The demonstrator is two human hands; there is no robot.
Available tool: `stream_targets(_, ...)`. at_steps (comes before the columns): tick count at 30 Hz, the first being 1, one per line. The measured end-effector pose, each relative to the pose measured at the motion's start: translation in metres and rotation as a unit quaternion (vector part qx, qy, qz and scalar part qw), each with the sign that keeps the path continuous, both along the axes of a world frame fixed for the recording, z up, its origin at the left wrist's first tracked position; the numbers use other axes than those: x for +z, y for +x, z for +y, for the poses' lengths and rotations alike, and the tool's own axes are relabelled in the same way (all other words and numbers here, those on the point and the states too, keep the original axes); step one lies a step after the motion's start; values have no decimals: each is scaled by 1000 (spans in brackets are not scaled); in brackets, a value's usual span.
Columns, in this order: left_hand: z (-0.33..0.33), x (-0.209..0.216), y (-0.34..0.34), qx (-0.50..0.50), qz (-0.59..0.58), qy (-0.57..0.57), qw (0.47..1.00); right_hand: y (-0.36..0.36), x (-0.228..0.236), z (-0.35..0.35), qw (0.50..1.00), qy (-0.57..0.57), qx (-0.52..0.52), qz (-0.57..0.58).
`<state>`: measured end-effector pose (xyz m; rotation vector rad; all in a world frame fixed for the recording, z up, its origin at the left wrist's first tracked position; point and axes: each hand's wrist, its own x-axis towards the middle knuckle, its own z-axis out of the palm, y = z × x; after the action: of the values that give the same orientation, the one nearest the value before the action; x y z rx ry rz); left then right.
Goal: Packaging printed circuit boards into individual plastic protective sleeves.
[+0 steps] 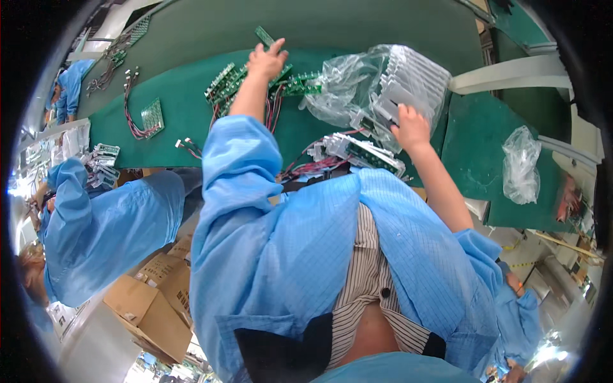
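Observation:
My left hand [267,62] reaches over the far part of the bench with its fingers apart. Its fingertips are beside a small narrow green circuit board [262,35]; I cannot tell whether they touch it. Below that hand lies a pile of green circuit boards [223,85] with red and dark wires. My right hand [412,127] is curled at a pale grey plastic part [394,101], at the front of a row of similar parts [418,70] in a clear plastic bag [348,80]. Small dark marks show beside its fingertips.
Near my body lie white plastic parts with boards and wires [357,153]. A wired board [152,118] lies left on the green mat [182,96]. A crumpled clear bag [522,165] is at the right. A co-worker in blue [118,223] sits left, beside cardboard boxes [150,306].

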<state>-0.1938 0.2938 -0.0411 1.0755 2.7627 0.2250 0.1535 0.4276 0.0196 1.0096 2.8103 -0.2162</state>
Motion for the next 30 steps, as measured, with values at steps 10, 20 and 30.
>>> stream_targets(10,-1,42,5,131,-37,363,922,-6,12,12,948,-136,12,287)
stream_targets(20,-19,149,72,-15,-532,428,731,-35,80,19,590,-721,-231,281)
stream_targets(30,-32,149,118,-173,-381,362,833,-41,43,7,512,-830,-124,183)
